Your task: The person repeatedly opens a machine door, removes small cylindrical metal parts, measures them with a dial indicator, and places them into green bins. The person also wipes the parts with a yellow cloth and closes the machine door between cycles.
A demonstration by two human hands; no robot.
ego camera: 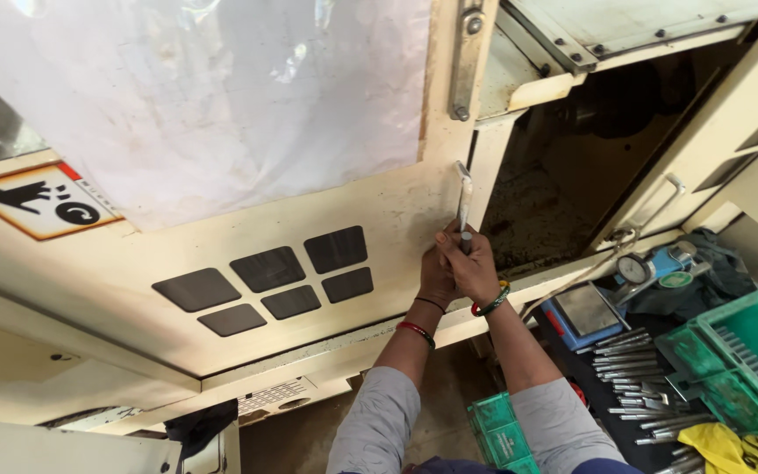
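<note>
At the door edge, both hands (458, 263) apparently clasp handle (463, 206).

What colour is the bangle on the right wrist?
Green with red sections, on the right wrist bangle; head view shows it best.

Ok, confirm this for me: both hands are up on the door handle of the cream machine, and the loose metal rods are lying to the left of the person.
Not quite. Both hands are on the door handle of the cream machine, but the head view shows the loose metal rods lying to the person's right, beside the green trays.
</note>
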